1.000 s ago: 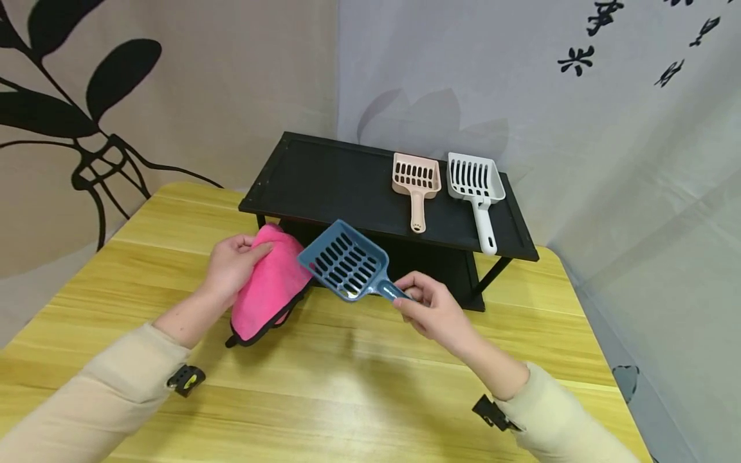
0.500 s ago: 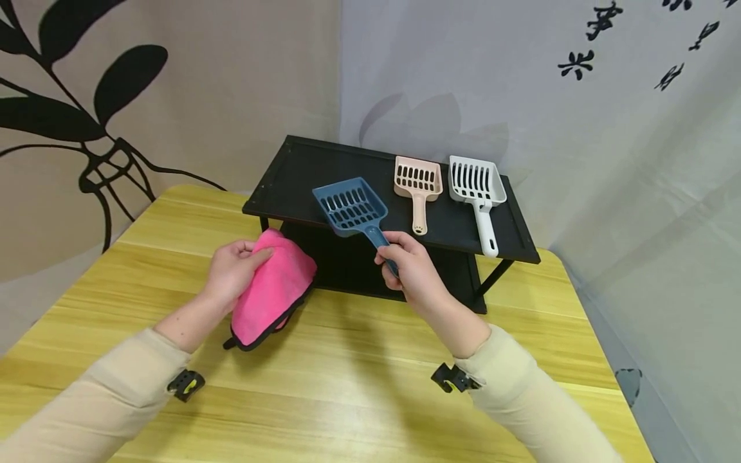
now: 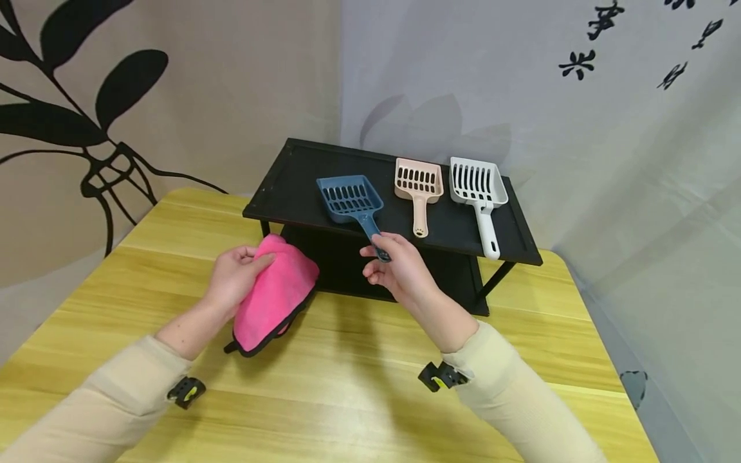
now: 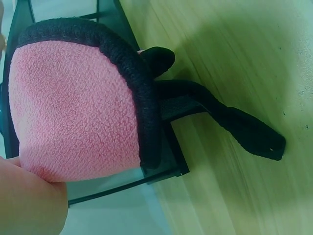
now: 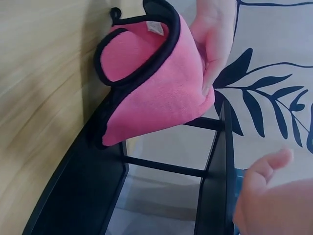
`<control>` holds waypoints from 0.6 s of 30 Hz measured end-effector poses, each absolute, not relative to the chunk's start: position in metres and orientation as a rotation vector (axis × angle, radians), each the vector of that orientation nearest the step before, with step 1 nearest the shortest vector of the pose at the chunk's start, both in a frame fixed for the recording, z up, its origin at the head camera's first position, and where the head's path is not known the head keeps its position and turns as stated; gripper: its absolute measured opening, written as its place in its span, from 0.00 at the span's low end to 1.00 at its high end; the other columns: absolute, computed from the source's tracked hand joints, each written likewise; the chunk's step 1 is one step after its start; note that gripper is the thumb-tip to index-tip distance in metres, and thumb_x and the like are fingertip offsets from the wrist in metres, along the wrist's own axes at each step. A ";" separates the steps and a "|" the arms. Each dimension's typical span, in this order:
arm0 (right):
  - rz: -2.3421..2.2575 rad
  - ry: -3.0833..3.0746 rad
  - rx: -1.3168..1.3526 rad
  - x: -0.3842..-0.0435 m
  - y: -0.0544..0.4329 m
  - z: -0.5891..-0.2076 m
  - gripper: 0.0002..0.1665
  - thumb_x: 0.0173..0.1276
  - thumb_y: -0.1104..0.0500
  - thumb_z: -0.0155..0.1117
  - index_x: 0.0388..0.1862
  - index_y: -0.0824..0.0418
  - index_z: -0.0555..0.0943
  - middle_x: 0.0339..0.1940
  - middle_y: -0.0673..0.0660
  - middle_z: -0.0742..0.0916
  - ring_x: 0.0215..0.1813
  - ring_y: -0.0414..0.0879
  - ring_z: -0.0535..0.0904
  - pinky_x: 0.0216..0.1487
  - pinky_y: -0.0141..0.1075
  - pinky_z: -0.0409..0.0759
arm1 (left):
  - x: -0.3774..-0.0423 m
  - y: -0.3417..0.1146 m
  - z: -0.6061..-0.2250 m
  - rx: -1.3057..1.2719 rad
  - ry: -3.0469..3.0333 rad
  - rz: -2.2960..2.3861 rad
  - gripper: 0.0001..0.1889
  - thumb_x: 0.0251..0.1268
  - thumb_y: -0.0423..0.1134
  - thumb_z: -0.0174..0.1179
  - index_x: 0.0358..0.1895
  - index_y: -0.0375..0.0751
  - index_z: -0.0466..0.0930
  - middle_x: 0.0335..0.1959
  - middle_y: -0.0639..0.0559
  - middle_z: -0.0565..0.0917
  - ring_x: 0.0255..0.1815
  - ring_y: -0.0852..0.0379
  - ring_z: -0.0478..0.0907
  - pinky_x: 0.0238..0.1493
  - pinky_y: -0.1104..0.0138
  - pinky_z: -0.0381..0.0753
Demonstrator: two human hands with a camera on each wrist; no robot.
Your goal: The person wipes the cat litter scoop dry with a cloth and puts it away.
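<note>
In the head view my left hand (image 3: pixel 234 280) pinches a folded pink plush cloth (image 3: pixel 274 296) at its top. Black trim edges the cloth, and a black strap (image 4: pixel 244 129) dangles from it in the left wrist view. My right hand (image 3: pixel 402 273) has its thumb over the handle end of a blue slotted litter scoop (image 3: pixel 352 196), with fingers beneath. The scoop's basket lies at the front of the black shelf's top (image 3: pixel 301 170), its handle jutting past the edge. In the right wrist view my right hand (image 5: pixel 274 200) mostly hides the scoop.
On the shelf top, right of the blue scoop, lie a beige litter scoop (image 3: pixel 419 186) and a white one (image 3: pixel 477 186), handles toward me. The shelf's lower tier (image 3: pixel 341 270) sits near the wooden table (image 3: pixel 324 386). A printed cloth (image 3: pixel 249 83) hangs behind.
My right hand has carried the blue scoop away from me, from above the table onto the shelf top, and its fingers have loosened somewhat. The left hand and cloth have barely moved.
</note>
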State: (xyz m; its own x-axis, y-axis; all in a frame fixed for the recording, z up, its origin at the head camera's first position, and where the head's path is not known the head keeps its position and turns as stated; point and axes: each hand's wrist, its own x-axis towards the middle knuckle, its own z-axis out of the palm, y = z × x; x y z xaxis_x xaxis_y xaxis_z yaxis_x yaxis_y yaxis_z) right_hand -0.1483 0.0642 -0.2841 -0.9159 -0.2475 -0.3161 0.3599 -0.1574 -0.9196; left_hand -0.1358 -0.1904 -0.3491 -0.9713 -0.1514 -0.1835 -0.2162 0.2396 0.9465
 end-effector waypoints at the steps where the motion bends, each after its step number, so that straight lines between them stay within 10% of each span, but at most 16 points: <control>1: -2.103 1.720 0.121 -0.146 0.067 -0.284 0.12 0.75 0.55 0.43 0.52 0.59 0.62 0.31 0.52 0.77 0.20 0.40 0.72 0.26 0.29 0.71 | -0.136 -0.190 -0.350 -0.363 2.431 1.873 0.15 0.67 0.45 0.55 0.43 0.33 0.71 0.18 0.64 0.76 0.20 0.69 0.71 0.23 0.73 0.73; 11: -2.034 1.678 0.002 -0.139 0.085 -0.285 0.11 0.76 0.57 0.40 0.38 0.63 0.67 0.17 0.48 0.74 0.18 0.38 0.64 0.24 0.28 0.63 | -0.135 -0.193 -0.348 -0.357 2.436 1.893 0.14 0.67 0.44 0.55 0.42 0.34 0.70 0.19 0.65 0.76 0.21 0.70 0.72 0.24 0.73 0.74; 18: -2.052 1.613 0.000 -0.148 0.075 -0.283 0.19 0.77 0.60 0.39 0.61 0.68 0.62 0.21 0.46 0.81 0.21 0.35 0.70 0.26 0.24 0.69 | -0.133 -0.193 -0.349 -0.359 2.423 1.900 0.14 0.67 0.44 0.55 0.43 0.34 0.71 0.19 0.66 0.76 0.21 0.70 0.71 0.23 0.73 0.73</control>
